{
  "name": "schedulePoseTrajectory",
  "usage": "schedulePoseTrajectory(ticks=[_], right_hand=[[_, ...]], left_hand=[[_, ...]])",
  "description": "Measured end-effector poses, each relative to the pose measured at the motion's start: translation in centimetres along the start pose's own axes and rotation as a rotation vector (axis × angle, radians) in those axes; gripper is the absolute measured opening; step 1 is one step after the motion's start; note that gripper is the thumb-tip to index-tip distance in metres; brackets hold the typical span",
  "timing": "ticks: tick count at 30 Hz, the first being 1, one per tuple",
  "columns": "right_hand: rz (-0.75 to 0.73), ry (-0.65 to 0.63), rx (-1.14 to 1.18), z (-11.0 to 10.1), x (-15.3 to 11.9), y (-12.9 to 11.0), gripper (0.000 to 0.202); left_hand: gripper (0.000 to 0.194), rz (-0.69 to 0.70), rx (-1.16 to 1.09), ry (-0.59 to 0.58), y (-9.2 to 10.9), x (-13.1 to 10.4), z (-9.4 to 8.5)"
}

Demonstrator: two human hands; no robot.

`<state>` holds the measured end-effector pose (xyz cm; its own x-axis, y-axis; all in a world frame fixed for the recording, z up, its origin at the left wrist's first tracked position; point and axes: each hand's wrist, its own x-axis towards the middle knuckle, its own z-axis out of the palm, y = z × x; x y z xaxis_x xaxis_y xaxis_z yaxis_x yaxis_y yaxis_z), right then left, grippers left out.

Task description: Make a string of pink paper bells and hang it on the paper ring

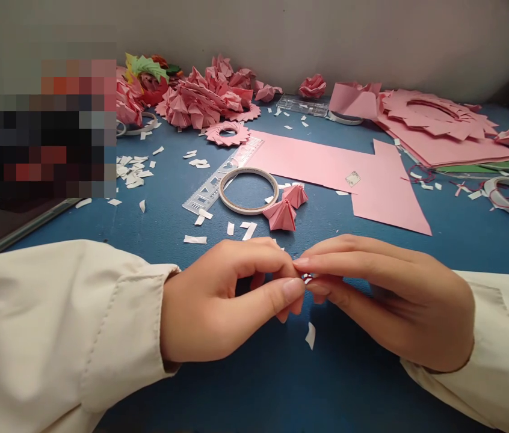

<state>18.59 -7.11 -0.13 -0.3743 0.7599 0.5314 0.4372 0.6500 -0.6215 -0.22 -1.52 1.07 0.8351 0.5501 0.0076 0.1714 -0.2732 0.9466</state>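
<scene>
In the head view, we bring both hands together low over the blue table (245, 391). Our left hand (222, 300) is pinched nearly closed, thumb and fingers meeting at a small red-and-white piece (307, 278). Our right hand (417, 294) narrows onto the same piece from the other side, fingertips touching it. The piece sits between our fingertips, mostly hidden, so we cannot tell its full shape. Just below it, a white scrap (311, 335) lies on the table.

Beyond our fingers we see two pleated pink pieces (281, 214), the nearer one right beside a tape roll (249, 210). The roll overlaps a clear stencil ruler (203, 195), whose far end lies over a cut pink sheet (317, 162). Farther back, a heap of folded pink paper (195, 99) stands near the wall, with a pleated ring (213, 135) in front of it.
</scene>
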Motion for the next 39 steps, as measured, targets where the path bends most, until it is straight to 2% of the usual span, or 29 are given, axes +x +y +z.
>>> schedulePoseTrajectory(ticks=[11,17,22,26,30,33,37,38,39], right_hand=[[0.092,0.089,0.050,0.9,-0.4,-0.2,0.009],[0.117,0.067,0.023,0.8,-0.2,-0.5,0.014],[0.092,0.050,0.014,0.8,-0.3,-0.5,0.014],[0.078,0.098,-0.007,0.9,-0.3,-0.5,0.010],[0.049,0.054,-0.025,0.6,-0.2,-0.4,0.012],[0.006,0.034,-0.038,-0.2,-0.2,-0.1,0.025],[-0.117,-0.183,-0.031,-0.7,-0.3,0.0,0.037],[-0.092,-0.134,-0.029,-0.7,-0.4,0.0,0.035],[-0.035,0.027,-0.020,-0.5,-0.4,-0.1,0.030]], left_hand=[[0.023,-0.026,-0.001,0.035,0.1,-0.1,0.1],[0.023,0.004,0.005,0.044,0.1,-0.1,0.1],[0.021,-0.004,0.030,0.038,0.1,0.0,0.1],[0.019,-0.013,0.056,0.034,0.2,0.0,0.1],[0.020,-0.020,0.032,0.059,0.2,-0.1,0.1],[0.020,-0.026,0.004,0.067,0.2,-0.1,0.2],[0.020,-0.028,-0.031,0.069,0.3,-0.1,0.2],[0.020,-0.035,-0.029,0.067,0.3,-0.1,0.2],[0.020,-0.044,-0.025,0.062,0.4,0.0,0.2]])
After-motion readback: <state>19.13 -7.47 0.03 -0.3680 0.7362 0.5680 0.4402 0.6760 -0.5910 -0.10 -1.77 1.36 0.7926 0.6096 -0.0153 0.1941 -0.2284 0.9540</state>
